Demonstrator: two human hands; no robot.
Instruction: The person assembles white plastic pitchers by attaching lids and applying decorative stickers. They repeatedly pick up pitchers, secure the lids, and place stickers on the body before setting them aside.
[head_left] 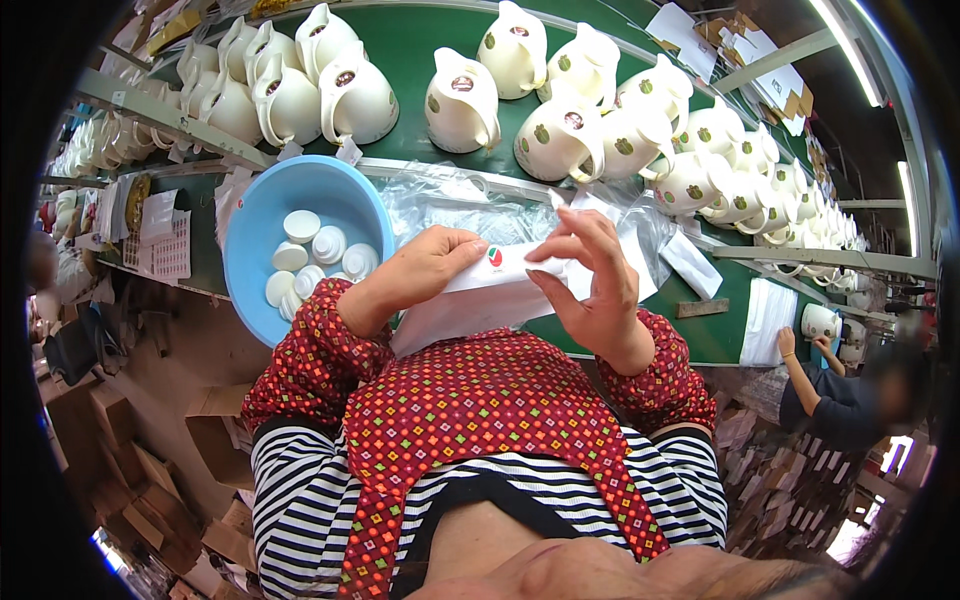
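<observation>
My left hand [430, 268] is closed on a white paper sheet [470, 303], its thumb on top beside a small red and green mark. Whether the sheet is flat paper or a bag, I cannot tell. Over the sheet's right part, my right hand [597, 280] has its fingers apart, with thumb and fingertips close above the paper. Clear plastic film [440, 205] lies crumpled just beyond both hands. Left of my left hand, a blue basin [245, 255] holds several round white lids [330, 245].
Cream jugs [460, 105] with handles stand in groups along the green table [415, 60]. To the right lie a white packet [692, 265], a small grey bar [702, 308] and stacked white sheets [768, 318]. A co-worker [830, 390] handles a jug at far right. Cardboard boxes [215, 425] sit lower left.
</observation>
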